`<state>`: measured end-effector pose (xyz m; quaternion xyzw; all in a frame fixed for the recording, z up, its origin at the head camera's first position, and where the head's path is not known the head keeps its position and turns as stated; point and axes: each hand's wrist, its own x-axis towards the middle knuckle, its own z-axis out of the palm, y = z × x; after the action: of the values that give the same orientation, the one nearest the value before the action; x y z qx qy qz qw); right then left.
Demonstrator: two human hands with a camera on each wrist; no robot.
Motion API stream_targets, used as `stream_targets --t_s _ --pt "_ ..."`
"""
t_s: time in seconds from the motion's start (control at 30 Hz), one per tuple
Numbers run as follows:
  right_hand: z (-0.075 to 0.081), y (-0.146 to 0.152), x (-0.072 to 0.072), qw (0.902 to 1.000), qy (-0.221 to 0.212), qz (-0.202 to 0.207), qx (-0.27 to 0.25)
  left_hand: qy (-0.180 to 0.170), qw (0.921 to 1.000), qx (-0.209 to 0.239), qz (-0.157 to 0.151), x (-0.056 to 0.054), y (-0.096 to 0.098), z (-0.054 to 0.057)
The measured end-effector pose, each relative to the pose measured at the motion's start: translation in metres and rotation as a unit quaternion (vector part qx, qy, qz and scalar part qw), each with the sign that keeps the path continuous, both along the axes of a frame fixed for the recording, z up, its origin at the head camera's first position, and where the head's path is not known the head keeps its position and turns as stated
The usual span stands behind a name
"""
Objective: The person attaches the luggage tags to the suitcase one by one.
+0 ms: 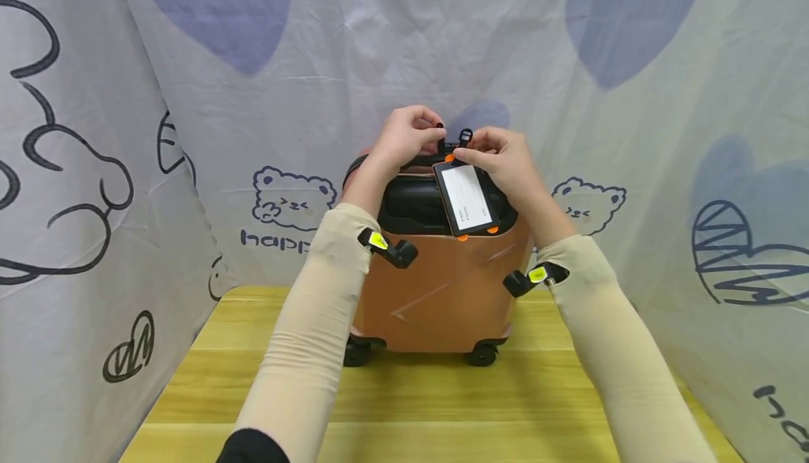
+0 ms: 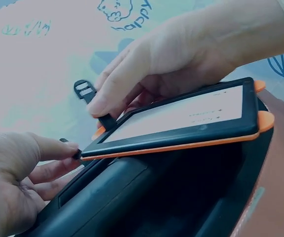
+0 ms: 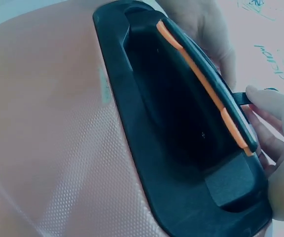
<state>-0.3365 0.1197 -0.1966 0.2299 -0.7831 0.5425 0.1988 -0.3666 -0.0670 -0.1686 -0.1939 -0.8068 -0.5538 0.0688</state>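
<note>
A luggage tag with a black frame, white card and orange back hangs tilted before the recess of an orange-brown suitcase. My left hand pinches a short black strap end beside the tag's upper corner. With thumb and fingers, my right hand pinches the tag's strap just below its buckle. In the left wrist view, that buckle sticks out past the right thumb. The black top handle runs beneath the tag. Fingers hide part of the strap, so its full path cannot be told.
The suitcase stands upright on its black wheels on a yellow wood-grain table. Printed white cloth hangs behind and at both sides. Each wrist wears a small black camera, such as the left one.
</note>
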Motion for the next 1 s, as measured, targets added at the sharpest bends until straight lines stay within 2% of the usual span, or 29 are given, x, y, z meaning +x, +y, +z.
stream_targets --t_s 0.13,0.37,0.5,0.7,1.0 --pt "-0.002 0.003 0.0 0.9999 -0.008 0.009 -0.002 -0.012 0.9999 0.008 -0.004 -0.002 -0.002 0.0" --pt "-0.003 0.004 0.0 0.9986 -0.039 -0.003 0.035 -0.029 0.9989 0.037 -0.005 -0.004 -0.003 -0.001" --pt "-0.002 0.002 -0.001 0.997 -0.057 -0.007 0.052 -0.025 0.9985 0.048 -0.006 -0.004 -0.003 -0.003" --pt "0.001 -0.002 0.002 0.995 -0.078 -0.013 0.062 0.016 0.9985 0.046 -0.025 -0.002 -0.005 -0.007" --pt "0.001 -0.005 0.003 0.9946 -0.088 -0.007 0.054 0.102 0.9938 0.006 -0.044 0.005 -0.006 -0.014"
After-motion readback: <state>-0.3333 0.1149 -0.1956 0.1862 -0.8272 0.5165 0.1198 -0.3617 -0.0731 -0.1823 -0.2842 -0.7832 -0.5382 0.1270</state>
